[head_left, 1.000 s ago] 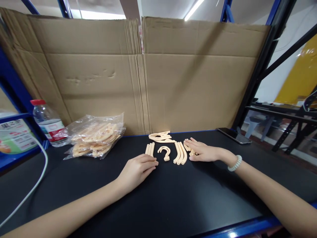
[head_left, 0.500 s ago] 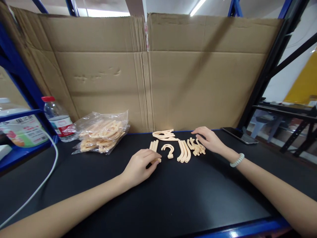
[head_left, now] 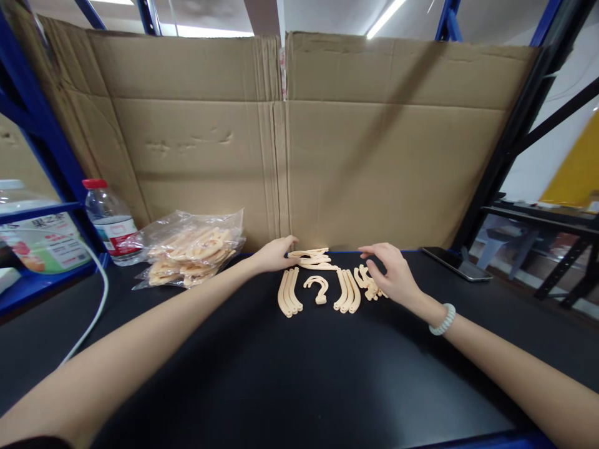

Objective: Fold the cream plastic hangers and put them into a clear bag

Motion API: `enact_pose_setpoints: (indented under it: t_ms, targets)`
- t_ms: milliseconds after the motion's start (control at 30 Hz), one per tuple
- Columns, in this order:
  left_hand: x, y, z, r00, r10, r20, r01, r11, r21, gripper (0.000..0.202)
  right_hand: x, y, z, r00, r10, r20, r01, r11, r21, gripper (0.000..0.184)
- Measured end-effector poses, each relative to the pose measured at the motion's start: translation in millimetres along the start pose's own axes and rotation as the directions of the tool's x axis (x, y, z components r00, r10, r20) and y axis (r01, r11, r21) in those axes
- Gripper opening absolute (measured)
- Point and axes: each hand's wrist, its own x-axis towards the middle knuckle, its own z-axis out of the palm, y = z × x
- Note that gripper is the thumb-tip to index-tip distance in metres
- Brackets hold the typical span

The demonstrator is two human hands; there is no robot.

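A single view from my head, looking forward and down.
The camera sits above the near side of the black tabletop (head_left: 318, 380) and squarely faces the cardboard wall (head_left: 374, 143) behind it. My left hand (head_left: 275, 255) and right hand (head_left: 392, 273) reach away from me into mid-frame, close below the lens. The wide view runs from the blue frame (head_left: 40, 125) at left up to a ceiling light (head_left: 386, 17).
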Motion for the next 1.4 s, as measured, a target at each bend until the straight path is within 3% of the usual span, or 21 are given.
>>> enact_pose_setpoints:
  t_ms: [200, 333, 467, 600, 667, 700, 767, 833, 900, 967, 1067, 1133, 1233, 1400]
  targets:
    - [24.6, -6.0, 13.2, 0.979, 0.04, 0.199, -0.048, 0.998, 0.033, 0.029, 0.5, -8.3, -2.3, 1.0, -0.019, -0.015, 0.02, 1.0, 0.024, 0.022]
    - [30.2, -6.7, 15.5, 0.968, 0.053, 0.243, -0.069, 0.996, 0.056, 0.024, 2.0, -9.3, -1.8, 1.0, -0.008, -0.026, 0.009, 0.998, 0.056, 0.021]
    - [31.9, -6.0, 8.0, 0.985, 0.065, 0.159, -0.074, 0.996, 0.052, 0.018, 2.1, -9.4, -4.0, 0.998, 0.052, -0.045, -0.047, 0.994, 0.101, 0.019]
    - [15.0, 9.4, -8.5, 0.996, 0.082, -0.046, -0.081, 0.996, 0.023, 0.012, 1.1, -12.1, -4.4, 0.979, 0.198, -0.043, -0.184, 0.959, 0.215, 0.021]
    - [-2.8, 25.7, -16.7, 0.984, 0.102, -0.149, -0.103, 0.995, -0.001, 0.011, 1.0, -20.3, -3.0, 0.935, 0.354, 0.026, -0.336, 0.859, 0.386, 0.023]
    - [-13.5, 35.8, -19.7, 0.974, 0.111, -0.197, -0.115, 0.993, -0.013, 0.012, 1.1, -26.8, -2.3, 0.891, 0.443, 0.097, -0.429, 0.754, 0.497, 0.027]
    - [-37.1, 57.9, -21.8, 0.95, 0.128, -0.285, -0.146, 0.989, -0.04, 0.014, 1.3, -43.9, -2.0, 0.776, 0.543, 0.321, -0.587, 0.432, 0.685, 0.036]
    - [-61.7, 79.3, -18.2, 0.904, 0.179, -0.389, -0.236, 0.966, -0.106, 0.016, 1.0, -62.8, -3.4, 0.698, 0.478, 0.533, -0.663, 0.151, 0.733, 0.037]
    - [-84.9, 96.4, -10.5, 0.909, 0.19, -0.372, -0.264, 0.951, -0.159, 0.017, -0.5, -78.9, -5.7, 0.681, 0.385, 0.623, -0.691, 0.053, 0.721, 0.034]
    - [-104.2, 107.4, -1.7, 0.927, 0.141, -0.348, -0.229, 0.946, -0.228, 0.029, -3.0, -89.9, -7.6, 0.699, 0.364, 0.615, -0.689, 0.112, 0.716, 0.032]
    - [-120.8, 114.5, 7.4, 0.969, -0.001, -0.247, -0.108, 0.897, -0.429, 0.055, -7.7, -98.8, -9.2, 0.748, 0.357, 0.559, -0.658, 0.29, 0.695, 0.028]
    - [-123.1, 115.7, 10.0, 0.985, -0.101, -0.142, 0.012, 0.852, -0.523, 0.051, -10.4, -102.1, -9.7, 0.774, 0.334, 0.538, -0.633, 0.368, 0.681, 0.025]
    - [-121.0, 115.3, 12.0, 0.989, -0.146, -0.036, 0.104, 0.838, -0.535, 0.02, -13.0, -104.7, -9.9, 0.778, 0.313, 0.544, -0.628, 0.39, 0.673, 0.022]
    - [-122.7, 115.2, 15.5, 0.989, -0.144, 0.023, 0.123, 0.739, -0.663, 0.024, -12.5, -100.6, -9.5, 0.732, 0.292, 0.616, -0.68, 0.382, 0.626, 0.026]
